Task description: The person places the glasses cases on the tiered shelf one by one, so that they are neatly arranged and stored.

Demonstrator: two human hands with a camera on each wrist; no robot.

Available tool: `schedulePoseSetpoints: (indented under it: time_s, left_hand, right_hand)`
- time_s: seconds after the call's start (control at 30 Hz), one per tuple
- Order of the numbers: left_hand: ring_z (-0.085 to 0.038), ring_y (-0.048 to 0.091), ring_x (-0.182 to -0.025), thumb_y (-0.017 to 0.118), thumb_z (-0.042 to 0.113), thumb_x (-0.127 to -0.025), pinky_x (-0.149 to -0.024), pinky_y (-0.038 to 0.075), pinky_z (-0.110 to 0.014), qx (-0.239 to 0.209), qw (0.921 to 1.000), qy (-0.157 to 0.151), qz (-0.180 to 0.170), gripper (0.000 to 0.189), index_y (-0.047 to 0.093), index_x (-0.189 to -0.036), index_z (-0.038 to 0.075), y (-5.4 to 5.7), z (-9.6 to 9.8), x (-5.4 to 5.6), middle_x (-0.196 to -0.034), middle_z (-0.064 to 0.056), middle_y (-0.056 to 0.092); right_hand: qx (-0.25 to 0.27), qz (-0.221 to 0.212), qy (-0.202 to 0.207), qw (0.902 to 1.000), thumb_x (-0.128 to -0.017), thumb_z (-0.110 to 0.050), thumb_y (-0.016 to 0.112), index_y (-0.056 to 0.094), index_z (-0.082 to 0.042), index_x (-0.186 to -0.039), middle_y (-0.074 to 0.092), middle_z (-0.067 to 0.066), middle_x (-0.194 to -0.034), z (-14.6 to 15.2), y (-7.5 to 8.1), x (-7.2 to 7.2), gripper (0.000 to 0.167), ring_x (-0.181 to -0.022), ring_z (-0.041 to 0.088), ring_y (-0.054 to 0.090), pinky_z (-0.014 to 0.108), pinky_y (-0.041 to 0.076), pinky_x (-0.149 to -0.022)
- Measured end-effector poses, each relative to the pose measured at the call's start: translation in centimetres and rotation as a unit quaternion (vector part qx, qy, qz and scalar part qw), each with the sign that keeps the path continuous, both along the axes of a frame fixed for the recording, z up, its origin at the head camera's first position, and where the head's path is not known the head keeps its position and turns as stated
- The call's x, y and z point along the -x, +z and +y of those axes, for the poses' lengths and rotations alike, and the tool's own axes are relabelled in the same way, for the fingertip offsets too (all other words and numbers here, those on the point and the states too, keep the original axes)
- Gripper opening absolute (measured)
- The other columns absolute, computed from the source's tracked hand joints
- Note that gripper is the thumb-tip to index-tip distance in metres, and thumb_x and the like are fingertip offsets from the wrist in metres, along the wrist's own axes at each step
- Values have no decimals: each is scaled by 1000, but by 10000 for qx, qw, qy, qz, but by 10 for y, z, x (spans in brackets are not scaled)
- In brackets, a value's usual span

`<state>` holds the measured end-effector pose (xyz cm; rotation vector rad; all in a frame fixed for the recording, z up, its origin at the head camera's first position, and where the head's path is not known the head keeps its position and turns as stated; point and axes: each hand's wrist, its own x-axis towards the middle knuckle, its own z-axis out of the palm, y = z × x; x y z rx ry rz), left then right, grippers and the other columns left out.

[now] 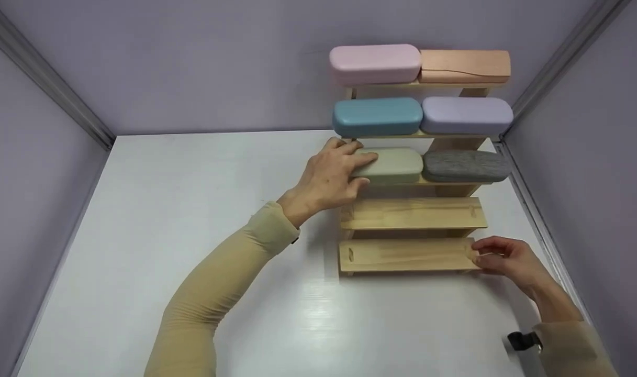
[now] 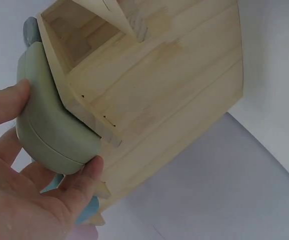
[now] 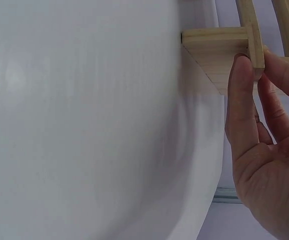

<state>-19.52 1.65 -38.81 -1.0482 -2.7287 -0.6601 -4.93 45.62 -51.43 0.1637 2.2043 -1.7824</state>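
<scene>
A pale green glasses case [image 1: 397,163] lies on the left half of the middle step of a tiered wooden rack [image 1: 412,213]. My left hand [image 1: 331,175] grips its left end, and in the left wrist view the thumb and fingertips curl round the case [image 2: 54,120]. Down at the lowest step, my right hand [image 1: 512,262] pinches the right end of the board, thumb and fingers on opposite faces of the wood [image 3: 255,47]. To the right of the green case sits a grey fabric glasses case [image 1: 466,166].
Above stand a blue case [image 1: 377,117] and a lavender case [image 1: 467,115], and on the top step a pink case [image 1: 376,64] and a peach case [image 1: 465,66]. The rack stands on a white table [image 1: 192,199] near the back wall [image 1: 219,63] and right wall [image 1: 585,131].
</scene>
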Motion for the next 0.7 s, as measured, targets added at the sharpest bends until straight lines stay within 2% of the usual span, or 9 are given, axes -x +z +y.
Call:
schedulePoseSetpoints:
  time_s: [0.17,0.33,0.43,0.5,0.57,0.6,0.7]
  left_hand:
    - [-40,62,-137,78,32,-103,-108,62,-56,-33,10000,77,17,48,72,-151,29,-2,4,0,-153,-5,70]
    - [-42,61,-142,78,31,-104,-114,59,-57,-124,9998,33,117,48,72,-151,26,-5,5,0,-160,-9,67]
    - [-44,59,-145,79,30,-104,-120,55,-57,-226,9994,-43,253,47,73,-150,23,-8,5,1,-162,-13,66]
    - [-44,58,-146,80,30,-104,-122,53,-58,-314,9988,-55,366,45,74,-148,21,-10,2,1,-163,-14,65]
    - [-44,57,-148,80,31,-104,-122,52,-59,-461,9979,-50,453,43,76,-146,20,-10,-1,0,-162,-14,66]
    - [-43,57,-148,80,32,-104,-122,52,-59,-545,9973,-49,485,43,76,-145,20,-10,-4,-1,-162,-14,66]
    - [-41,59,-146,78,33,-106,-123,52,-58,-823,9950,-66,553,42,77,-144,16,-9,-15,-4,-160,-14,67]
  right_hand:
    - [-28,8,-1,10000,-100,6,76,77,0,-120,81,-13,-105,0,1,0,20,-91,5,79,29,70,-83]
    - [-70,17,22,10000,-100,6,77,74,6,-122,81,-13,-105,-1,3,2,22,-92,5,79,30,70,-83]
    - [-463,89,138,9988,-100,3,79,71,11,-126,81,-13,-106,-4,8,2,29,-93,4,79,30,70,-82]
    - [-1113,249,289,9930,-100,-2,81,72,11,-127,82,-9,-107,-8,14,3,31,-90,5,79,28,70,-79]
    - [-2132,525,490,9744,-102,-12,82,77,4,-124,83,-3,-106,-16,24,4,28,-86,7,80,26,66,-74]
    - [-2689,677,580,9590,-102,-17,82,79,-1,-122,84,1,-105,-21,30,4,26,-84,9,80,27,63,-71]
    - [-4078,1293,654,9015,-104,-26,80,84,-11,-116,86,10,-104,-44,53,-1,20,-82,21,82,33,55,-62]
